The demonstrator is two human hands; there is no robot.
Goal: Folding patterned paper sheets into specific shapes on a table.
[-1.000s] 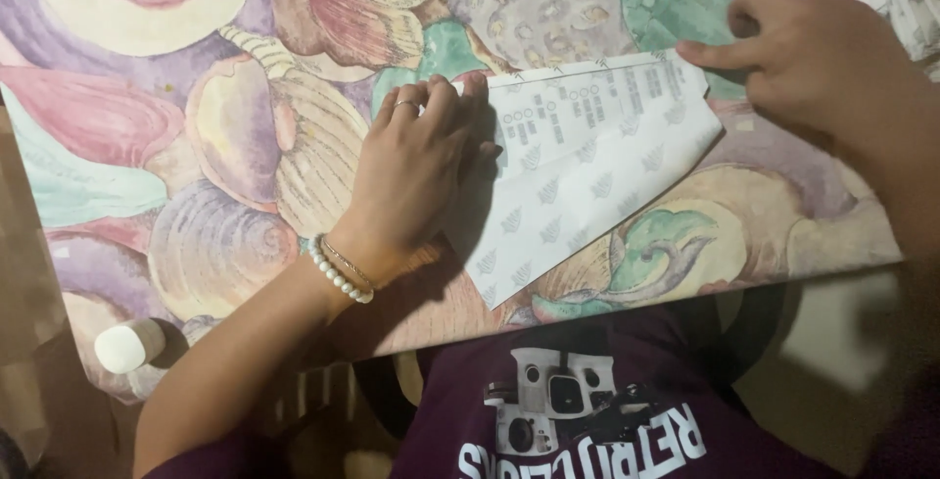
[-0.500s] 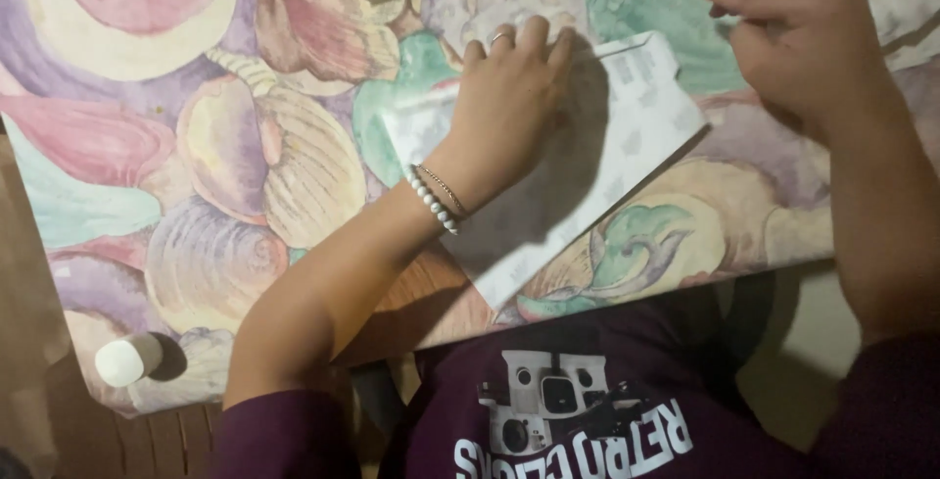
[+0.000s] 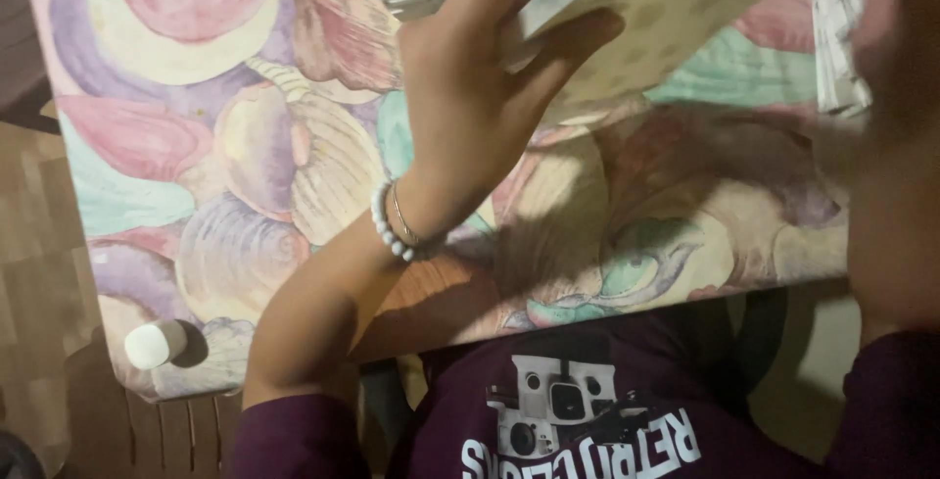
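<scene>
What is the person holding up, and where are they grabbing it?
The left hand holds a folded patterned paper by its lower-left edge, thumb underneath. The right hand is blurred; its hold cannot be told.

Shell-patterned tablecloth [image 3: 245, 146] (pastel), white cap [image 3: 155, 344] at its corner.

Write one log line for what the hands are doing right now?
left hand: holds folded paper above table | right hand: blurred, grip unclear

A table [image 3: 245, 175] with a pastel shell-patterned cloth stands on brown floor [image 3: 39, 283]
</scene>
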